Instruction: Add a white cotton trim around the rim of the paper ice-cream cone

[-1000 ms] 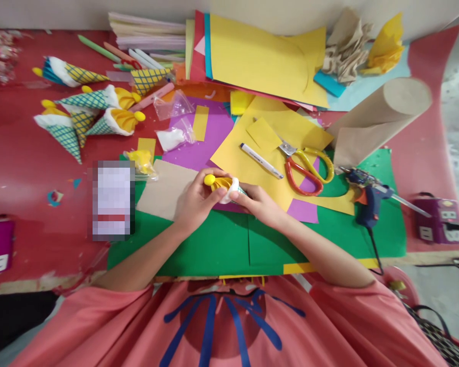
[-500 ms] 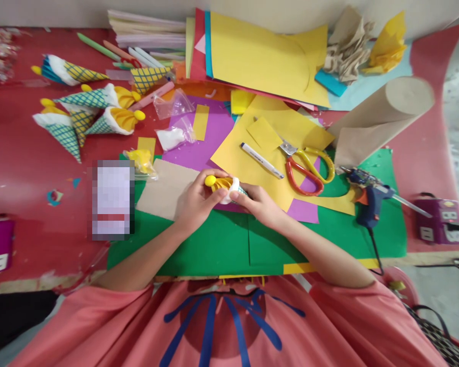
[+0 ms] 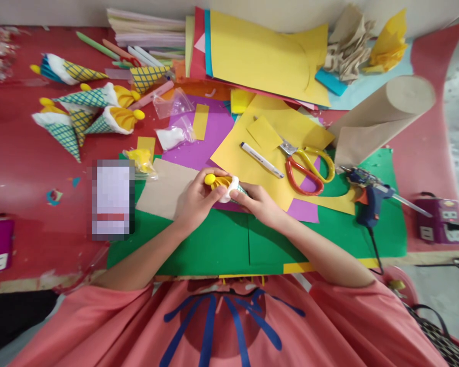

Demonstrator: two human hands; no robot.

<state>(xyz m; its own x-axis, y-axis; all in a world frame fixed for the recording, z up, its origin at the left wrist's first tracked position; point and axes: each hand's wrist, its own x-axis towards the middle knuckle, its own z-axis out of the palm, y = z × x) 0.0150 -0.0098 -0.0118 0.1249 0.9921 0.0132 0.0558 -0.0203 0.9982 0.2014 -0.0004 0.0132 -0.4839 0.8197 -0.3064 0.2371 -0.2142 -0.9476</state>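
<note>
Between both hands is a small paper ice cream cone (image 3: 234, 186), with yellow folds, a yellow ball on top, a fluffy white rim and a blue-green criss-cross pattern. My left hand (image 3: 199, 199) closes round its yellow top, the thumb pressing by the white rim. My right hand (image 3: 260, 203) grips the patterned part, its thumb on the rim; the cone's tip is hidden by those fingers. Beneath lie green sheets (image 3: 214, 250) and a beige piece of paper (image 3: 164, 188). A marker (image 3: 262, 160) and scissors (image 3: 302, 171) with red and yellow handles lie just beyond my right hand.
Several finished paper cones (image 3: 110, 120) lie at the left, near a blurred-out rectangle (image 3: 112, 199). A glue gun (image 3: 371, 201) with its cord and a brown paper roll (image 3: 382, 114) are at the right. Stacked coloured sheets (image 3: 268, 51) are at the back.
Both hands keep the same hold on the paper cone. Nothing else on the table has visibly moved.
</note>
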